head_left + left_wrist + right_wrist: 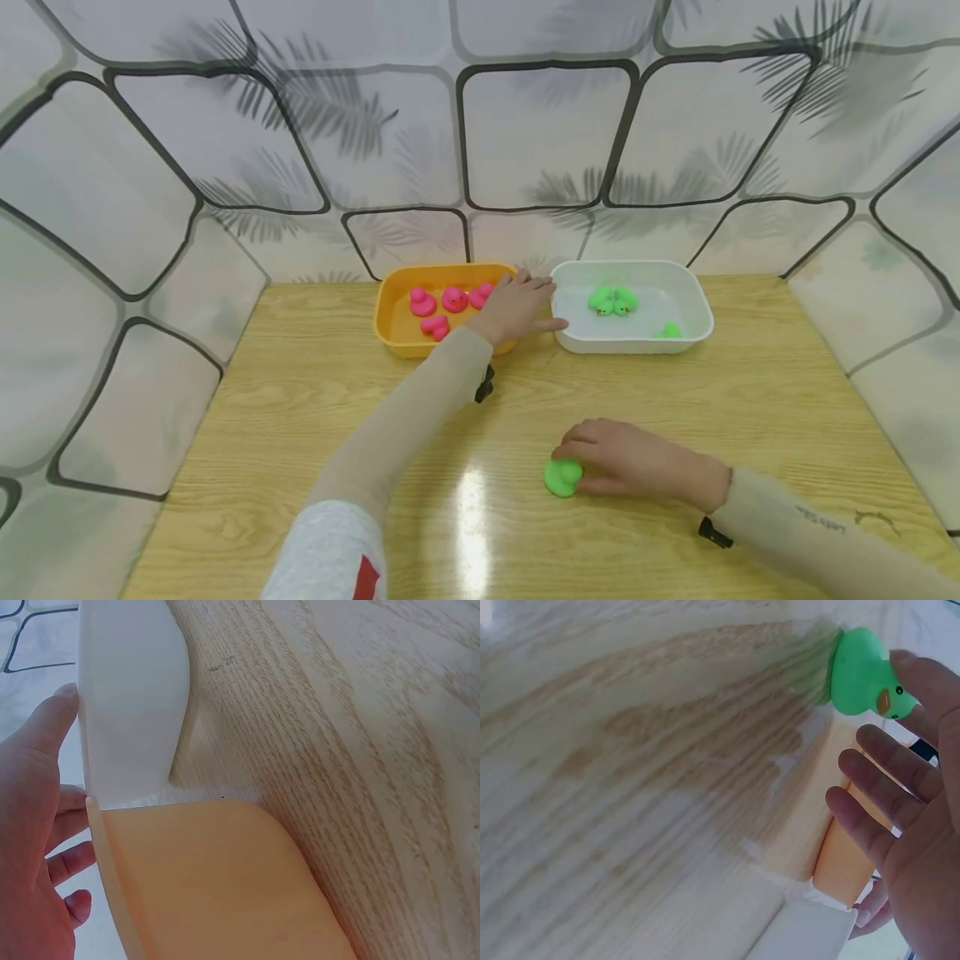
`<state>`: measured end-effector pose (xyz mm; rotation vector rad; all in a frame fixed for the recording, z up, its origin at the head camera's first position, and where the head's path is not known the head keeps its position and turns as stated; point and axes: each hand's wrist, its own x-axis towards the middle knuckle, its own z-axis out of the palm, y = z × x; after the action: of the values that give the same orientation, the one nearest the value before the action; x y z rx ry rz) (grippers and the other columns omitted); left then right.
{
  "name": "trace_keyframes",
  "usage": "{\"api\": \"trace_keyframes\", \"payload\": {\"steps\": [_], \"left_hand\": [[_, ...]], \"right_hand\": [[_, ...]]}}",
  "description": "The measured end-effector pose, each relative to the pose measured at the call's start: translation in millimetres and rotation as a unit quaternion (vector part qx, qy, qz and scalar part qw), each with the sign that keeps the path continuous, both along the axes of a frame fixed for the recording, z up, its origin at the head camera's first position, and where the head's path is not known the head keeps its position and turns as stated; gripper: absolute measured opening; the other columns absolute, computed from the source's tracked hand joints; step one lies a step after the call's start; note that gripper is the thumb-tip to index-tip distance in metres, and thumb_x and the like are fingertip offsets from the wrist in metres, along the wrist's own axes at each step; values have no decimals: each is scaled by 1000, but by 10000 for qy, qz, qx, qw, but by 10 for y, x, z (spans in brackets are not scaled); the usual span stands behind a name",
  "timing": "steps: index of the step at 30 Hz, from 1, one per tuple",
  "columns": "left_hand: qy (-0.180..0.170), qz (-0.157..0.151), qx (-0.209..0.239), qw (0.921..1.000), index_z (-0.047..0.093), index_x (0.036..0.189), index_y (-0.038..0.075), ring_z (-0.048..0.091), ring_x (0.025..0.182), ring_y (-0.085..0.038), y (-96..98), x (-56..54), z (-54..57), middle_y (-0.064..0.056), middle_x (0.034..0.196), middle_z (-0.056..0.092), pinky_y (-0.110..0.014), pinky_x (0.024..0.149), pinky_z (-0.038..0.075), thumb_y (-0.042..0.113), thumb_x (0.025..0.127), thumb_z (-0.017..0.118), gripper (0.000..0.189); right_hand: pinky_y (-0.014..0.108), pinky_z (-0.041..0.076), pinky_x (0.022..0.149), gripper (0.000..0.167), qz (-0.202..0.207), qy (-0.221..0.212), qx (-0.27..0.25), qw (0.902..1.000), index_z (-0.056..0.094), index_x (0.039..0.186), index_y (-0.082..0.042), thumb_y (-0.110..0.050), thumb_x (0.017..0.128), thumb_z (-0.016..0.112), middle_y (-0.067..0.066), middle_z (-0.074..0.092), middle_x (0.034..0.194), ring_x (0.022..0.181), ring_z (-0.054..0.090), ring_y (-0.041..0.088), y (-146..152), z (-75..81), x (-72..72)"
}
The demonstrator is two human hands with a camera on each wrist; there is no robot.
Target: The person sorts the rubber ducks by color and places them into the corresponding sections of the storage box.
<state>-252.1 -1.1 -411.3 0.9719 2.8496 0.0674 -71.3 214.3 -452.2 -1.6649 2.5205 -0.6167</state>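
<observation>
A small green toy duck (561, 477) is on the wooden table near the front. My right hand (626, 461) pinches it by the head between thumb and forefinger; the duck's orange beak faces the palm in the right wrist view, and the other fingers (866, 817) are spread loosely. My left hand (517, 307) reaches over the right end of an orange tray (390, 337), fingers extended. Its thumb (56, 712) lies at the rim of a white tray (637, 344), and the other fingertips are partly hidden behind the tray rims in the left wrist view.
Several pink toy ducks (422, 302) lie in the orange tray. The white tray holds a pair of green ducks (612, 300) close together and another green duck (670, 331) by its front right corner. A patterned cloth wall (540, 137) encloses the table's back and sides.
</observation>
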Motion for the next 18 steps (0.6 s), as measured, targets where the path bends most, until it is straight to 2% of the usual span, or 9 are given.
{"api": "trace_keyframes", "payload": {"steps": [6, 13, 18], "left_hand": [[13, -21, -16, 10000, 40, 161, 17, 34, 149, -29, -1, 0, -1, -2, 167, 37, -48, 121, 30, 71, 101, 46, 82], [35, 5, -63, 10000, 41, 161, 17, 35, 148, -29, 8, -15, -19, -1, 167, 38, -47, 120, 30, 71, 101, 46, 81], [-95, 16, 114, 9999, 42, 160, 15, 33, 150, -32, -4, -5, -2, -3, 167, 38, -50, 122, 27, 67, 101, 51, 80]], "right_hand": [[31, 56, 92, 30, -6, -20, 81, 10000, 67, 126, -18, -27, 98, 75, -7, 67, 118, 105, 63, 10, -24, 2, 15], [30, 56, 89, 26, -192, -42, 141, 9997, 69, 122, -18, -22, 97, 76, -9, 67, 113, 101, 62, 8, 15, 9, 4], [32, 56, 87, 25, -281, 69, 17, 9996, 70, 119, -17, -20, 95, 77, -8, 68, 111, 100, 63, 9, 89, 4, -45]]}}
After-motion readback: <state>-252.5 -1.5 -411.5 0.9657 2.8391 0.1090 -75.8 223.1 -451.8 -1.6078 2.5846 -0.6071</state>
